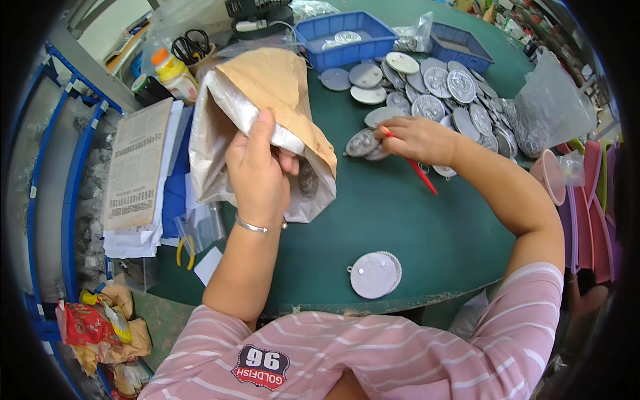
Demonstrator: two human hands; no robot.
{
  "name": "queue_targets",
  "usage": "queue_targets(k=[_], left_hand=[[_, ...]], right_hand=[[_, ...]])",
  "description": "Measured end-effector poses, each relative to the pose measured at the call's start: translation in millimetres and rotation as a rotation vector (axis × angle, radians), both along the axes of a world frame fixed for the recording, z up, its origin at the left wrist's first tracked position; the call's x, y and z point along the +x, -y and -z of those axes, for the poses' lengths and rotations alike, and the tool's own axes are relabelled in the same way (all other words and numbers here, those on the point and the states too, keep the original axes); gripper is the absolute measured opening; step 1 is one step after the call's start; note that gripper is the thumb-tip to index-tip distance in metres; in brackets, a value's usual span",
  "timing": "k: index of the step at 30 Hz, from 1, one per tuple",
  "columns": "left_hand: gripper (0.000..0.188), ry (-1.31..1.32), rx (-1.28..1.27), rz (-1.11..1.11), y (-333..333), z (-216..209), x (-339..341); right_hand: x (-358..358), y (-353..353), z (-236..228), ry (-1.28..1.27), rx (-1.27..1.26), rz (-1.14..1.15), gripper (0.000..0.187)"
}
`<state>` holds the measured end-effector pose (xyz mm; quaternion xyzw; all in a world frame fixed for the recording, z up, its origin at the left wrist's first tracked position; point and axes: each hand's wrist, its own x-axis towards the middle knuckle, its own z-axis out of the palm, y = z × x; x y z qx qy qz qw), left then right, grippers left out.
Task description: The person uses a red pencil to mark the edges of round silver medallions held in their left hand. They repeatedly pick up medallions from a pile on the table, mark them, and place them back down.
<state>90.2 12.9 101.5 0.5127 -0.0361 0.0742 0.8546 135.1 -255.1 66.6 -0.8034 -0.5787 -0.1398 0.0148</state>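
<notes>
My left hand (257, 170) is closed on the folded mouth of a brown paper bag (267, 80) with a silvery-white lining. A dark round medallion (308, 180) shows just inside the bag's opening. In my right hand (420, 140) a slim red pen (423, 179) is held, its end pointing toward me. The fingertips of that hand reach an oval grey metal medallion (362, 142) at the near left side of a large pile of medallions (460, 87). Closer to me, a pair of stacked medallions (373, 275) lies apart near the table edge.
Two blue plastic trays (347, 40) stand behind the pile. A clear plastic bag (553, 107) and a pink cup (548, 177) are at the right. Papers (140, 167), yellow-handled pliers (185, 252) and a yellow bottle (173, 73) sit left of the paper bag.
</notes>
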Motion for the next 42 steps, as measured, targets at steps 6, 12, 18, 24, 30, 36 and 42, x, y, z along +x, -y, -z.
queue_targets(k=[6, 12, 18, 24, 30, 36, 42], left_hand=[[0.023, 0.048, 0.031, 0.061, -1.8, 11.4, 0.8], [0.028, 0.046, 0.353, 0.411, 9.1, 22.2, -16.4], [0.027, -0.129, 0.395, 0.417, 9.5, 40.5, -46.2], [0.026, -0.154, 0.409, 0.410, 6.9, 58.0, -68.9], [0.038, -0.022, 0.406, 0.372, 20.3, 81.4, -82.7], [0.051, -0.162, 0.089, 0.667, 21.3, 82.0, -93.1], [0.040, -0.340, -0.112, 0.743, 16.1, 79.0, -94.4]], right_hand=[[-78.4, 27.8, -5.6, -0.220, 0.003, 0.132, 0.028], [-93.2, 12.6, 8.7, -0.333, 0.459, 0.543, 0.027], [-75.0, -23.6, 27.2, -0.287, 0.201, 0.513, 0.054], [-76.5, -25.4, 20.0, -0.380, 0.382, 0.536, 0.036], [-127.9, -12.9, 14.3, -0.573, 0.824, 0.744, 0.030], [-162.0, -57.6, 23.5, -1.043, 1.695, 0.793, 0.030], [-158.9, -78.3, 39.8, -1.058, 1.803, 0.647, 0.021]])
